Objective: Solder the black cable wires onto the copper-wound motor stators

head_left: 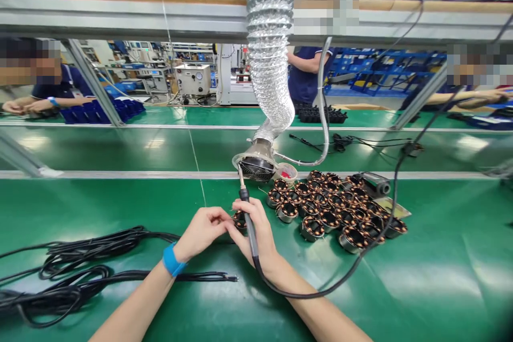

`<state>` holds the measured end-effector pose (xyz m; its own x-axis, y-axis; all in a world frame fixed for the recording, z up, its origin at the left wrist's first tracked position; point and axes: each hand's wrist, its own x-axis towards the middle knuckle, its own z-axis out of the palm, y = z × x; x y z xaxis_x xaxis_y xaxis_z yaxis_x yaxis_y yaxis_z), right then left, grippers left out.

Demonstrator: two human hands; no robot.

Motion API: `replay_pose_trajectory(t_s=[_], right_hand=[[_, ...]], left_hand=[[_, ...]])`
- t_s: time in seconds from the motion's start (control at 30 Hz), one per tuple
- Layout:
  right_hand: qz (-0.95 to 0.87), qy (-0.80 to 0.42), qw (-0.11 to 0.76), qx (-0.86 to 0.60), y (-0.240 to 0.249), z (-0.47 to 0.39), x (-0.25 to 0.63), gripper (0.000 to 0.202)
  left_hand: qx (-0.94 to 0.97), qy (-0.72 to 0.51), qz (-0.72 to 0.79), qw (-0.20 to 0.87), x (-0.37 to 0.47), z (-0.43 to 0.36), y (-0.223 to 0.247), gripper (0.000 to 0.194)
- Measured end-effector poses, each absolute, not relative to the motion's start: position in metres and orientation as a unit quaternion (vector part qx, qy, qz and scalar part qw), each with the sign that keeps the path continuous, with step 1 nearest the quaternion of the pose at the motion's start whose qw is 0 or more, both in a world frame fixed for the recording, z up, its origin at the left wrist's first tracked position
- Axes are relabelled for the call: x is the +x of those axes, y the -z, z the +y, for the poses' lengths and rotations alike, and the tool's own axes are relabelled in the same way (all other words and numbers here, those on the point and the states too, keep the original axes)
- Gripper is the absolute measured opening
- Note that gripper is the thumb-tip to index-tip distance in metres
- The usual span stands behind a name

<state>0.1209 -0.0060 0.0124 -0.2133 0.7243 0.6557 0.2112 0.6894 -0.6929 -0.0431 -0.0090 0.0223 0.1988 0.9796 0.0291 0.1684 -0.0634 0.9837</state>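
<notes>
My right hand (pixel 260 230) is closed around the grey handle of a soldering iron (pixel 251 232), its metal tip pointing up and away toward the fan. Thumb and fingers of my left hand (pixel 202 232), which has a blue band at the wrist, are pinched together; what lies between them is hidden. Fingertips of both hands meet beside a single copper-wound motor stator (pixel 239 219), partly covered by my right hand. A thin wire (pixel 196 163) hangs from above and ends behind my left hand. A black cable (pixel 160 235) runs under that hand.
Several stators (pixel 316 227) stand grouped at right. A black fan (pixel 256 168) sits under a silver duct (pixel 270 37), with a small round tub (pixel 286 172) beside it. Coiled black cables (pixel 92 248) lie left. The iron's cord (pixel 340 280) loops across my right forearm. Co-workers sit beyond.
</notes>
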Motion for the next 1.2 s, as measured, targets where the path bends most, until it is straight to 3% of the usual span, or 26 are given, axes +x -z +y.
replay_pose_trajectory(t_s=[0.43,0.7,0.97,1.2], right_hand=[[-0.716,-0.289,0.539,-0.337,-0.016,-0.002,0.124,0.032],[-0.728,-0.280,0.529,-0.336,-0.009,0.000,0.126,0.030],[-0.761,-0.192,0.526,-0.327,0.002,0.003,0.128,0.032],[-0.630,-0.317,0.589,-0.395,-0.014,0.006,0.143,0.022]], left_hand=[[0.635,-0.351,0.490,0.483,-0.051,-0.010,-0.033,0.023],[0.513,-0.382,0.470,0.608,-0.047,-0.010,-0.028,0.028],[0.466,-0.473,0.550,0.507,-0.033,-0.010,-0.016,0.023],[0.426,-0.509,0.568,0.487,-0.030,-0.006,-0.008,0.025]])
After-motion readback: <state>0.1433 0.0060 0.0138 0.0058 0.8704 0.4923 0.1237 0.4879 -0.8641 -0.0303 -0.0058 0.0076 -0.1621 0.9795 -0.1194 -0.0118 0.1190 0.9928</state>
